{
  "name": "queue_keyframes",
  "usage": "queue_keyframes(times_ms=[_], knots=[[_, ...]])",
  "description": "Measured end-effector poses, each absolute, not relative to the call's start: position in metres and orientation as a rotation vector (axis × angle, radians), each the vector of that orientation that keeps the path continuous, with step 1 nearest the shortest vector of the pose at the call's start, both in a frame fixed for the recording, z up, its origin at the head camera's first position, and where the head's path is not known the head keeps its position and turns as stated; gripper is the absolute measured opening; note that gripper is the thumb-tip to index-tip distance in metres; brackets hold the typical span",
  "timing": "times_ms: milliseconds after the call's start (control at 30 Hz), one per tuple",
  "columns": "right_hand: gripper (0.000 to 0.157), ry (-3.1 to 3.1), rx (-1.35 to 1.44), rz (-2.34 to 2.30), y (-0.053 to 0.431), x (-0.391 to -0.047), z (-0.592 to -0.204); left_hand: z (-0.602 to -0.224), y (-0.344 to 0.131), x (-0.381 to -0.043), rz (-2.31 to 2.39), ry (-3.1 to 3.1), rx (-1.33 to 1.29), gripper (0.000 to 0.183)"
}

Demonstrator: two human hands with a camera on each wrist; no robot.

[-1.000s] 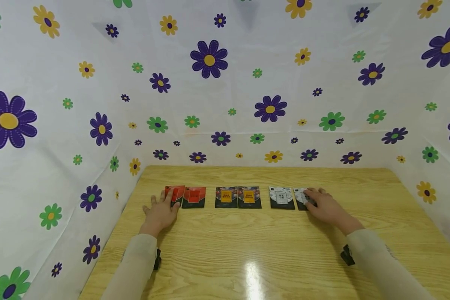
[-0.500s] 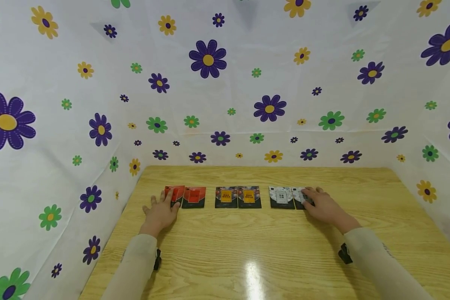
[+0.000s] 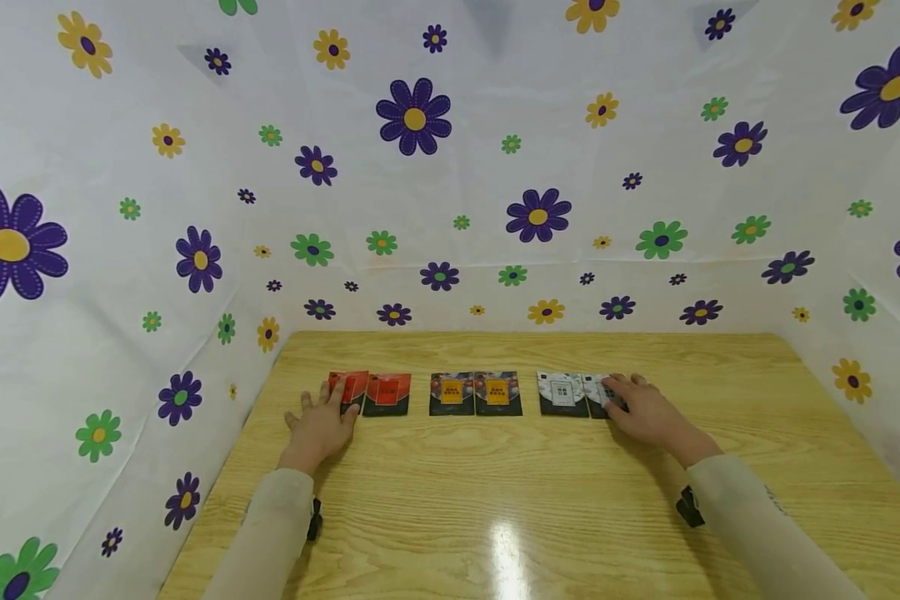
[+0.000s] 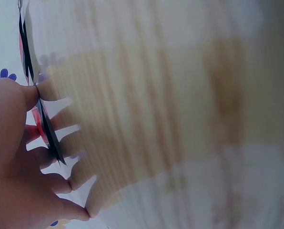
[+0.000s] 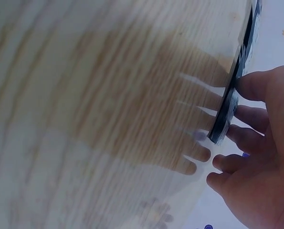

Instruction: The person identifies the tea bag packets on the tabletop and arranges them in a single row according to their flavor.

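Observation:
Six-sided clutter is absent from the row itself: flat square packets lie in three pairs across the wooden table. At its left end, my left hand (image 3: 317,427) rests with spread fingers on a red-and-black packet (image 3: 352,382), partly covering it. Beside that lies a second red-and-black packet (image 3: 387,394). My right hand (image 3: 651,421) touches the rightmost white-and-black packet (image 3: 595,395) with its fingers and thumb, hiding its right part. This packet's edge meets the neighbouring white-and-black packet (image 3: 562,394). In the right wrist view, straight fingers touch the packet (image 5: 226,112) on the tabletop.
Two dark packets with orange labels, a left one (image 3: 452,394) and a right one (image 3: 498,394), lie side by side mid-row. The glossy wooden table (image 3: 450,492) is bounded behind and at both sides by a white flower-patterned sheet (image 3: 450,183).
My right hand has slid slightly left with the rightmost white-and-black packet, narrowing the gap to its neighbour. The left hand has stayed in place.

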State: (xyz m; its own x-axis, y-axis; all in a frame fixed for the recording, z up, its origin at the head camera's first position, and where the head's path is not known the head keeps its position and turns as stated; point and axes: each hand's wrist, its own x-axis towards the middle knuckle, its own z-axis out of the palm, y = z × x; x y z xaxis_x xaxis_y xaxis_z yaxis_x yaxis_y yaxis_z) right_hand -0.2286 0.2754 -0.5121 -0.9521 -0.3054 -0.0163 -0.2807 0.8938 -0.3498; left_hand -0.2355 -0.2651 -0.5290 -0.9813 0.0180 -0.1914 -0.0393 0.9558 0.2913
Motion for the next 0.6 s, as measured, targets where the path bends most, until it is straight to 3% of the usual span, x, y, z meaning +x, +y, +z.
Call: queue_keyframes(times_ms=[600], knots=[[0.053,2.98,-0.458,-0.529,0.2732,-0.2301,-0.5116,-0.5232,-0.2677,-0.2384,0.454,2.916,0.01,0.07]])
